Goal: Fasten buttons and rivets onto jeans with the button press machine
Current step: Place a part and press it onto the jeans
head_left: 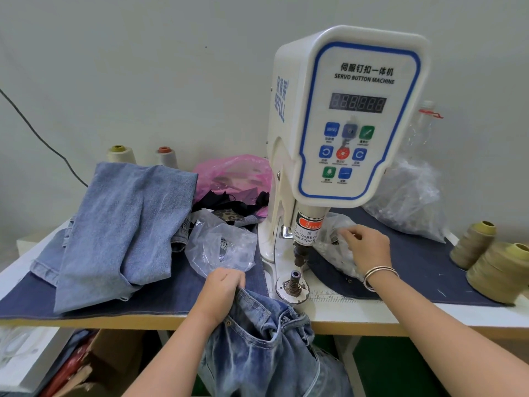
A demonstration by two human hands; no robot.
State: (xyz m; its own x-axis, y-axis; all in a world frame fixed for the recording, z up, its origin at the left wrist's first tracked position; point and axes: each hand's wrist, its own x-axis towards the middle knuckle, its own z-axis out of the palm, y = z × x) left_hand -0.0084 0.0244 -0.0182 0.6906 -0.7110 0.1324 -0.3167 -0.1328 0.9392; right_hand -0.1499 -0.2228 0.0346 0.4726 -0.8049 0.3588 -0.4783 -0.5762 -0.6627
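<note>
The white servo button machine (pixel 352 116) stands at the table's middle, its lower die post (pixel 294 279) bare below the press head. My left hand (pixel 223 285) grips the waistband of a pair of dark blue jeans (pixel 266 339) that hangs over the table's front edge, just left of the die. My right hand (pixel 366 247) reaches into a clear plastic bag (pixel 337 242) right of the press head, fingertips pinched together inside it. What they hold is too small to see.
A folded light-blue pair of jeans (pixel 120 230) lies at the left. A clear bag of metal buttons (pixel 220 247) sits beside it, a pink bag (pixel 234 176) behind. Olive thread cones (pixel 492 265) stand at the right. A large clear bag (pixel 409 199) is behind the machine.
</note>
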